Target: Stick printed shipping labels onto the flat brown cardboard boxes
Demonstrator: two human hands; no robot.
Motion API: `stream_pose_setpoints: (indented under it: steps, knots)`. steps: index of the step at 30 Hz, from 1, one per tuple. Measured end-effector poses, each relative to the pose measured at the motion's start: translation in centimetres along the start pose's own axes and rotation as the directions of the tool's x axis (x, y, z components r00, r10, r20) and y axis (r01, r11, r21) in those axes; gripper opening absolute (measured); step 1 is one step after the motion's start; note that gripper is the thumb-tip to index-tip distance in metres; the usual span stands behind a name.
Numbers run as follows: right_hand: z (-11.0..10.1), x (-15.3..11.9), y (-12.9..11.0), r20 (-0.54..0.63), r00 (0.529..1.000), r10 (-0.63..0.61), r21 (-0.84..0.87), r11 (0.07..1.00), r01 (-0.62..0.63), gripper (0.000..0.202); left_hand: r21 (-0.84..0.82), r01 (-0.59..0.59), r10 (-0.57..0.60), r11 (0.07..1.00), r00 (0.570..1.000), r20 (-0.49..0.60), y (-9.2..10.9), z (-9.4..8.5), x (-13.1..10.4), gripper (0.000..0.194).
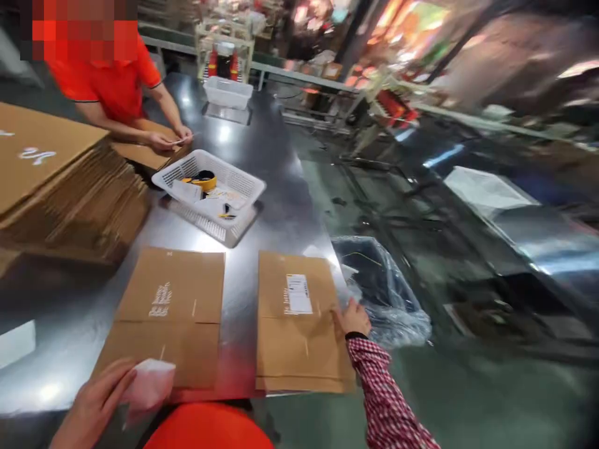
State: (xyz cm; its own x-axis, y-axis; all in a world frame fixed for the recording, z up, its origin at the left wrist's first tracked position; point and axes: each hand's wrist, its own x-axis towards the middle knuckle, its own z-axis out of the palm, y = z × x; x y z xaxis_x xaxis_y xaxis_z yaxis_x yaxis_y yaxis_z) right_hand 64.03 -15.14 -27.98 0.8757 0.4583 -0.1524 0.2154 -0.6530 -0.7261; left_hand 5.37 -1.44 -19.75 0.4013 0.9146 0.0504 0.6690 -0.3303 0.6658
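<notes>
My left hand pinches a thin pinkish-white sheet by a flat brown printed carton. My right hand is at the edge of a white-labelled brown cardboard carton on the shiny metal table; grip: cannot tell.

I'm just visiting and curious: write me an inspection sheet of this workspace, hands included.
Surface: shiny metal table.
Job's things: left cardboard box, flattened, printed in white; right cardboard box, flattened, bearing a white label.
Clutter: white plastic basket holding what looks like a yellow tape roll; cardboard stack at left.
Hands: left hand holds a pale slip; right hand touches the right cardboard box's edge.
Cables: nothing seen on the table; background too blurred to tell.
Surroundings: co-worker in red; clear plastic beside the table.
</notes>
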Motion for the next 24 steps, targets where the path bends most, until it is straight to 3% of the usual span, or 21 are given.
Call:
stream_pose_setpoints:
  steps: [2, 3, 4, 5, 6, 7, 8, 9, 10, 11, 13, 15, 17, 19, 22, 24]
  knots:
    - [4.3, -3.3, -4.4, 0.152, 0.973, -0.174, 0.081, 0.983, 0.163, 0.085, 0.016, -0.043, 0.043, 0.999, 0.999, -0.024, 3.1, -1.3, -0.2, 0.047]
    - [6.9, -6.2, -6.9, 0.317, 0.901, -0.296, 0.200, 0.949, 0.242, 0.085, 0.018, -0.061, 0.061, 0.998, 0.998, -0.022, 4.6, -2.0, -0.2, 0.044]
    - [9.6, -9.9, -9.3, 0.542, 0.725, -0.424, 0.359, 0.898, 0.256, 0.085, 0.025, -0.072, 0.073, 0.997, 0.996, -0.056, 5.9, -2.7, -0.2, 0.041]
    - [12.2, -14.0, -11.5, 0.707, 0.470, -0.528, 0.487, 0.846, 0.218, 0.090, 0.016, -0.063, 0.064, 0.998, 0.995, -0.074, 6.9, -3.5, -0.3, 0.039]
    - [14.6, -18.4, -13.4, 0.791, 0.197, -0.579, 0.556, 0.815, 0.161, 0.098, 0.001, -0.048, 0.048, 0.999, 0.994, -0.095, 7.5, -4.3, -0.5, 0.037]
    - [16.6, -22.6, -14.8, 0.814, -0.026, -0.580, 0.579, 0.809, 0.101, 0.100, -0.021, -0.024, 0.022, 0.999, 0.994, -0.111, 7.7, -5.1, -0.7, 0.036]
    - [18.3, -26.3, -15.9, 0.804, -0.150, -0.576, 0.586, 0.810, 0.027, 0.089, -0.044, 0.007, -0.013, 0.999, 0.992, -0.125, 7.5, -6.0, -1.0, 0.036]
    - [19.5, -29.4, -16.5, 0.797, -0.234, -0.557, 0.564, 0.825, -0.042, 0.076, -0.050, 0.043, -0.049, 0.998, 0.989, -0.141, 6.8, -6.9, -1.3, 0.037]
    - [20.3, -31.8, -16.9, 0.800, -0.251, -0.545, 0.537, 0.837, -0.105, 0.065, -0.018, 0.081, -0.083, 0.997, 0.982, -0.170, 5.7, -7.7, -1.6, 0.038]
    - [20.8, -33.4, -17.1, 0.814, -0.226, -0.535, 0.510, 0.845, -0.163, 0.056, 0.053, 0.130, -0.116, 0.990, 0.969, -0.218, 4.3, -8.5, -2.0, 0.039]
    - [20.9, -35.0, -17.3, 0.852, -0.125, -0.508, 0.469, 0.848, -0.248, 0.050, 0.225, 0.228, -0.148, 0.948, 0.934, -0.324, 1.3, -9.5, -3.0, 0.043]
    - [20.4, -35.4, -17.7, 0.877, -0.040, -0.480, 0.451, 0.847, -0.282, 0.049, 0.292, 0.208, -0.119, 0.934, 0.948, -0.294, -0.9, -9.3, -4.1, 0.048]
    - [19.8, -35.6, -18.2, 0.878, 0.007, -0.478, 0.462, 0.845, -0.268, 0.046, 0.177, 0.063, -0.044, 0.982, 0.993, -0.110, -1.6, -8.0, -5.1, 0.053]
    - [19.7, -36.3, -18.6, 0.859, 0.052, -0.510, 0.507, 0.832, -0.225, 0.042, 0.002, -0.014, 0.014, 1.000, 1.000, 0.019, -1.1, -6.0, -5.7, 0.057]
    - [19.9, -37.3, -18.6, 0.835, 0.147, -0.530, 0.549, 0.820, -0.164, 0.042, -0.235, 0.101, -0.108, 0.967, 0.994, -0.016, 0.2, -3.3, -5.7, 0.039]
    - [19.9, -37.5, -18.5, 0.801, 0.287, -0.526, 0.565, 0.822, -0.073, 0.047, -0.346, 0.184, -0.213, 0.920, 0.976, -0.045, 0.5, -2.3, -5.6, 0.028]
